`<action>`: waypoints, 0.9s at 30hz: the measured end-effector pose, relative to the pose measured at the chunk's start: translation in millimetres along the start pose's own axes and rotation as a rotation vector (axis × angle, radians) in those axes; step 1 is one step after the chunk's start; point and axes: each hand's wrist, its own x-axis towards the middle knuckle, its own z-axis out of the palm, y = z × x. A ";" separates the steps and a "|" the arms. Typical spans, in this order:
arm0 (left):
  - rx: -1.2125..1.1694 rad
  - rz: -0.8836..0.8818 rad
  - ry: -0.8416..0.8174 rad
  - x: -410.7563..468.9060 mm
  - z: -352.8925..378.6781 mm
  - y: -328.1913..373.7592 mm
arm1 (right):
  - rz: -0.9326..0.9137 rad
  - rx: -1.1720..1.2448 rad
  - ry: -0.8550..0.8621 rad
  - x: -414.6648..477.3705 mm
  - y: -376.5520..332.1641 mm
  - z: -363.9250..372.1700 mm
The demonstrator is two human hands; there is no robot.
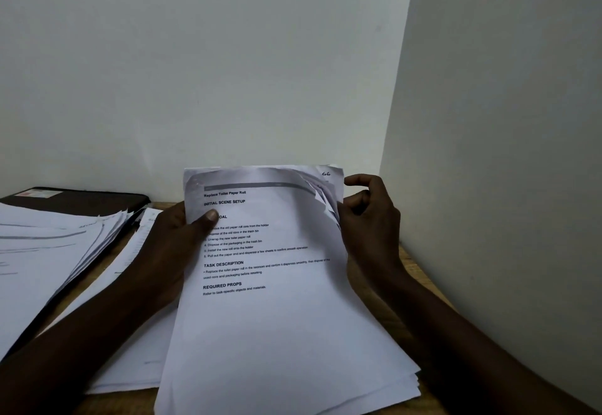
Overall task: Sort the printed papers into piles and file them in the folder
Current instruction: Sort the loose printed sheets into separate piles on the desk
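A stack of printed papers point(277, 317) is held up in front of me; its top sheet is headed "Replace Toilet Paper Roll" and marked 66 by hand. My left hand point(182, 238) grips the stack's left edge, thumb on the front. My right hand point(368, 219) holds the upper right edge, where the corners of several sheets are fanned and curled back. A dark folder point(81, 198) lies at the far left, with a pile of papers point(49, 251) fanned out on top of it. Another white pile point(130, 343) lies flat on the table under my left forearm.
The wooden table point(410, 264) sits in a corner, with a white wall behind and another close on the right. A pale label is stuck on the folder's top left.
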 end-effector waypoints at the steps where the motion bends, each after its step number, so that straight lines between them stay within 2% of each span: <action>1: -0.002 -0.002 -0.001 -0.2 -0.2 0.0 | 0.000 0.006 -0.006 -0.1 0.6 0.4; 11: -0.020 -0.011 0.043 2.5 -3.3 -2.5 | -0.138 -0.014 0.074 0.0 8.4 4.8; 15: -0.038 -0.026 0.052 0.8 -2.4 -1.6 | -0.030 0.218 -0.208 -4.4 -1.4 7.4; 18: -0.056 -0.007 0.022 -0.5 -3.9 -0.7 | 0.158 0.389 -0.294 -7.5 -8.2 7.4; 20: -0.041 -0.003 -0.009 -0.7 -4.4 0.3 | 0.177 0.327 -0.210 -6.6 -6.4 6.2; 23: -0.049 -0.009 -0.035 -0.9 -2.0 1.9 | 0.124 0.046 -0.028 -0.7 5.5 3.3; 27: -0.063 -0.026 -0.038 -2.0 -0.5 1.5 | 0.131 0.053 -0.055 2.2 4.1 -0.8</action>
